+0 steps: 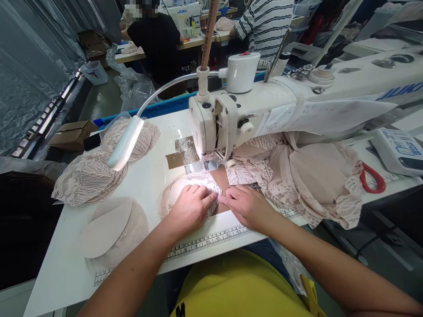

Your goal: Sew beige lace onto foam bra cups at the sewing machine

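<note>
A beige lace bra cup point(176, 189) lies on the sewing machine bed, just in front of the needle and presser foot point(211, 164). My left hand point(193, 203) rests over the cup, with thumb and fingers closed on its lace edge. From the other side my right hand point(246, 204) pinches the same edge, its thumb and forefinger close to my left thumb. Part of the cup is hidden under my left hand. A dark metal tool point(255, 186) pokes out beside my right knuckles; its kind is unclear.
Stacked lace pieces point(89, 178) and smooth cup pads point(105, 226) lie at left. A lamp point(125, 143) hangs over the table. Sewn lace garments point(310, 171) are heaped at right by a red handle point(373, 178). Behind the machine, two people point(155, 44) sit at another bench.
</note>
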{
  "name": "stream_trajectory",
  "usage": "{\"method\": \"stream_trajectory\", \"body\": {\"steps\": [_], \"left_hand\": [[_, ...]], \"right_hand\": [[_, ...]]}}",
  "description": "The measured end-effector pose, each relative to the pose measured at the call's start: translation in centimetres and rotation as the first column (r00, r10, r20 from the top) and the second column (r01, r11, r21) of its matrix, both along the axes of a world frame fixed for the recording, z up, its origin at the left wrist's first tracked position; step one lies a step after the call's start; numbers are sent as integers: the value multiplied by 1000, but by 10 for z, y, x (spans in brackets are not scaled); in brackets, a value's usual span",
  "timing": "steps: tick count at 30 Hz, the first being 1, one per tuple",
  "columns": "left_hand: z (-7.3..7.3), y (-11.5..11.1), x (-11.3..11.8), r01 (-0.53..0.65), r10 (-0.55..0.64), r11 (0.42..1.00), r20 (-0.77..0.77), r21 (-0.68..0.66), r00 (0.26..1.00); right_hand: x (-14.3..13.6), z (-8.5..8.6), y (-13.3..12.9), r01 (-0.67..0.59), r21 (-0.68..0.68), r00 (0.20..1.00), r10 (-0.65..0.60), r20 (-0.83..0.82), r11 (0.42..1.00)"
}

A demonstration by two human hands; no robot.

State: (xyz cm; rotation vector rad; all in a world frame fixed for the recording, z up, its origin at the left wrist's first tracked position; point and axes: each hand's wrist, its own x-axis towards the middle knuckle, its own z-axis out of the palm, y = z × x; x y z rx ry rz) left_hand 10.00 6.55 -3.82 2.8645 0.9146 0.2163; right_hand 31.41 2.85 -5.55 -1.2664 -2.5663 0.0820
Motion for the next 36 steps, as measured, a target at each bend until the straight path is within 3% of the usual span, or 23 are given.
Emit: {"method": "stream_trajectory", "body": {"steps": [9, 22, 36], "left_hand": [[-4, -2, 2, -17, 16, 1000, 58, 22, 998], [-5, 0, 2, 30, -33, 999, 111, 29, 993], [3, 4, 6, -67, 67, 997, -10, 23, 998]], "right_hand": [[5, 6, 3, 45, 20, 997, -44, -57, 999], [-4, 9, 11, 83, -53, 995, -79, 65, 995], [-6, 8, 10, 97, -55, 995, -96, 27, 994]]}}
